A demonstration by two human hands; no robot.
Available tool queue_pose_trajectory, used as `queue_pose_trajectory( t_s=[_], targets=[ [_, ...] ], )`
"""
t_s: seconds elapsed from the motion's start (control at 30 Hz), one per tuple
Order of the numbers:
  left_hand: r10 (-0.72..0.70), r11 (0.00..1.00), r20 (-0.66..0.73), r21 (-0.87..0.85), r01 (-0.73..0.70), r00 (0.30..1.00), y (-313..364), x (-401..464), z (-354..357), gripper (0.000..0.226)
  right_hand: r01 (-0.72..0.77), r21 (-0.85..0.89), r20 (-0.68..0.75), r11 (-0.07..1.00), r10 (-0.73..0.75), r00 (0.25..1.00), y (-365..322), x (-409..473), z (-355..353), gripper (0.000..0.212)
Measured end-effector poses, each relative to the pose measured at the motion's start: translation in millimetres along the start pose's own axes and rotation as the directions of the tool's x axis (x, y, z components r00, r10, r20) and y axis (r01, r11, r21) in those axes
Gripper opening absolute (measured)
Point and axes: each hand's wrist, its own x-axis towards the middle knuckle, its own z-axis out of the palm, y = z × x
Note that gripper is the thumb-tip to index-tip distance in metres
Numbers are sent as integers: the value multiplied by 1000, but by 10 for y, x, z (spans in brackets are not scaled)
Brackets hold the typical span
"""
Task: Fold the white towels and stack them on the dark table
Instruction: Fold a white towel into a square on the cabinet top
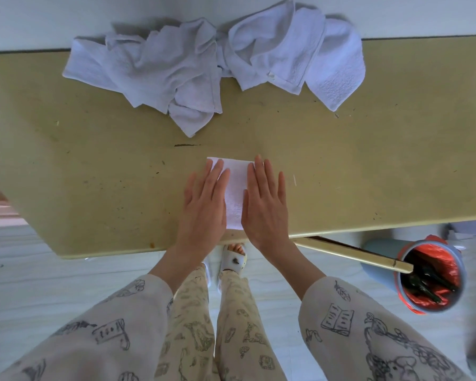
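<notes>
Folded towel (235, 192) at table (66, 166) near edge, pressed by left hand (202, 200) & right hand (264, 202), both flat, gripping nothing. Risk: folds spring open w/ pressure off (unfolded pile (204, 67) waits behind).

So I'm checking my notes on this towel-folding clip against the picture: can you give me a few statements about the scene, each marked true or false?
1. Both hands lie flat on a folded towel. True: the left hand and the right hand rest on it with straight fingers.
2. The unfolded towels lie at the table's far edge. True.
3. The folded towel sits on top of a stack. False: it lies alone, directly on the table.
4. The bin stands on the table. False: it stands on the floor, at the person's right.
</notes>
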Motion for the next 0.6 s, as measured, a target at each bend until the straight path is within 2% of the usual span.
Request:
queue_pose_trajectory(
  t_s=[0.1, 0.23, 0.5, 0.6],
  targets=[
    [38, 998, 75, 39, -41, 996, -120, 140, 143, 46, -29, -50, 51, 998, 32, 998, 43, 26, 120, 50],
    [68, 993, 152, 81, -81, 986, -285, 138, 265, 54, -17, -42, 33, 999, 19, 999, 106, 16, 175, 55],
    [36, 986, 209, 151, -68, 977, -268, 149, 198, 60, -46, -98, 94, 994, 55, 994, 58, 27, 150, 58],
    [32, 990, 286, 121, -69, 958, -259, 189, 104, 59, -65, -116, 155, 991, 83, 984, 39, 36, 92, 59]
  ],
)
